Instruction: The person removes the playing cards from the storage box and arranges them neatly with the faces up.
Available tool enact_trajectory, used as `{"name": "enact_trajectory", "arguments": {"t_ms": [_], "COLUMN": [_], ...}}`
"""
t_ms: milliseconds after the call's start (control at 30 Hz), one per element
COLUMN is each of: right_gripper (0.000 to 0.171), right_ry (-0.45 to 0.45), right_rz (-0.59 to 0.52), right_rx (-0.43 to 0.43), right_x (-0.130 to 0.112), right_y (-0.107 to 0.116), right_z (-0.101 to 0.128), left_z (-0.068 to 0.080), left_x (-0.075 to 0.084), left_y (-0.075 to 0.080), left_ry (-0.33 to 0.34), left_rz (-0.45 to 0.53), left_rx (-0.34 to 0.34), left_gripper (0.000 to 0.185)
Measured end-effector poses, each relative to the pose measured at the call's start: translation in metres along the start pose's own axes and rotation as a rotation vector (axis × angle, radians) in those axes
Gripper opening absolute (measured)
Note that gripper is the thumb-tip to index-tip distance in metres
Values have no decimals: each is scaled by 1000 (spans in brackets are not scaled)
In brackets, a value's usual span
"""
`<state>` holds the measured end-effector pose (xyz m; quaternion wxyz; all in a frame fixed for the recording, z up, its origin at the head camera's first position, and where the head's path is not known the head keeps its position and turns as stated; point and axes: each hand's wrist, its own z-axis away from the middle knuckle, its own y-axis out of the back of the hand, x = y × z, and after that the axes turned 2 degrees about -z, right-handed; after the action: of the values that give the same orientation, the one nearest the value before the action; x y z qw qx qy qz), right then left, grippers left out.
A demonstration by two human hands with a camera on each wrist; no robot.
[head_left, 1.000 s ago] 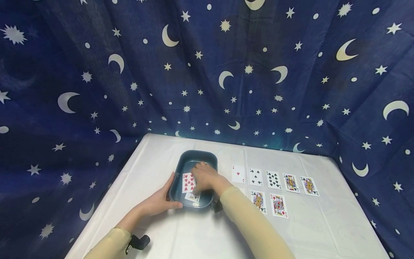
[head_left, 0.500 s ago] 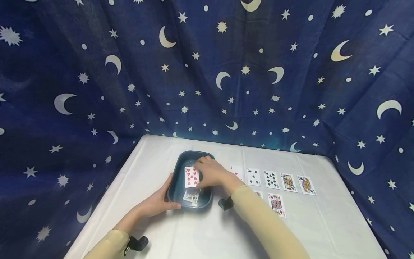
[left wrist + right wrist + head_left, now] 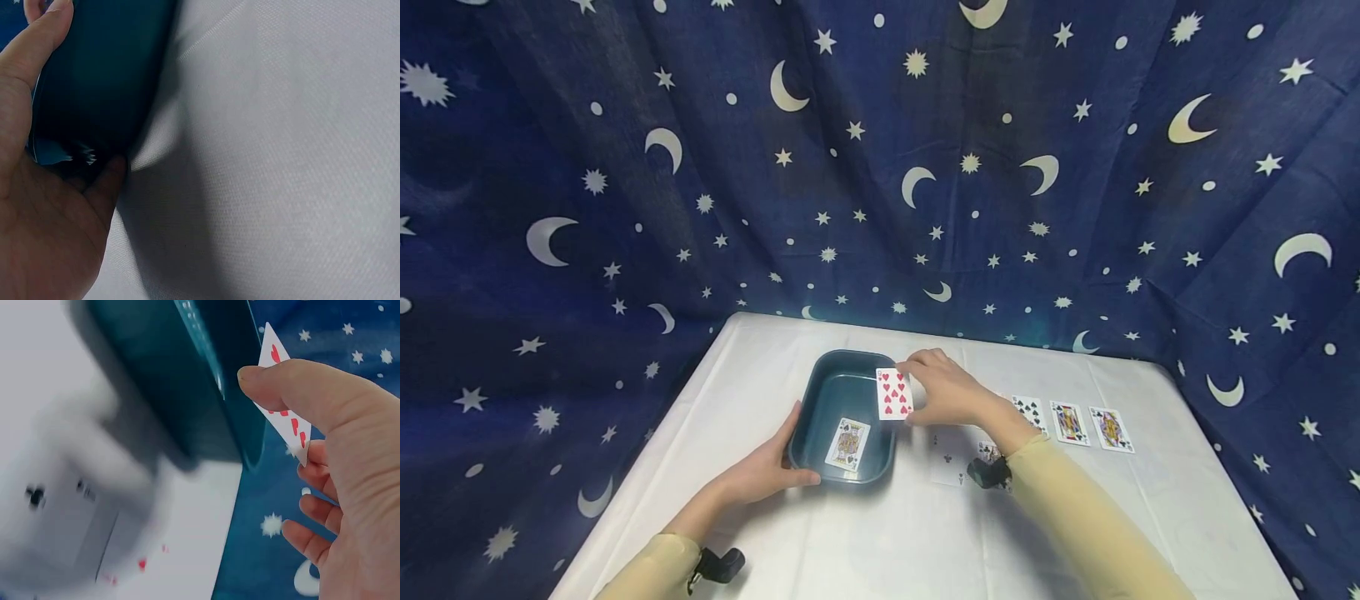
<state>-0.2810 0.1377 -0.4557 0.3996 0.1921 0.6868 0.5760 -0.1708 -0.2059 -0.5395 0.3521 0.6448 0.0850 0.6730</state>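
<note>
My right hand pinches a hearts playing card between thumb and fingers. The card is face up, above the right rim of the dark teal plastic tray. In the right wrist view the thumb lies across the face of the hearts card. My left hand holds the tray at its near left corner, fingers along the left side and thumb at the near edge. Inside the tray lies a black-suited face card. The left wrist view shows the left hand against the tray wall.
On the white cloth right of the tray lie face-up cards in rows: a spades number card, two face cards and an ace of clubs. My right forearm hides other cards. A blue star-patterned curtain hangs behind the table.
My right hand has lifted the hearts card from inside the tray and carried it right to the rim, uncovering the face card below. The left hand stays at the tray.
</note>
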Motion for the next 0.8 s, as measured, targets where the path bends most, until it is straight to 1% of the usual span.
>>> {"name": "enact_trajectory", "arguments": {"t_ms": [233,500,700,800], "right_gripper": [87,87,87,87], "right_ry": [-31,-213,-277,-292], "right_rz": [-2,5,4,8], "right_rx": [57,49,59,65], "right_x": [33,77,107,119], "right_y": [13,17,16,15], "right_z": [43,103,148,169], "left_z": [0,-1,-1,-2], "left_x": [1,-1,-3,-2], "left_y": [0,-1,-2,-2], "left_ry": [7,31,23,22], "left_rz": [-4,-19,-15,-13], "left_rx": [1,5,1,-4], "left_gripper": [128,128,129,129]}}
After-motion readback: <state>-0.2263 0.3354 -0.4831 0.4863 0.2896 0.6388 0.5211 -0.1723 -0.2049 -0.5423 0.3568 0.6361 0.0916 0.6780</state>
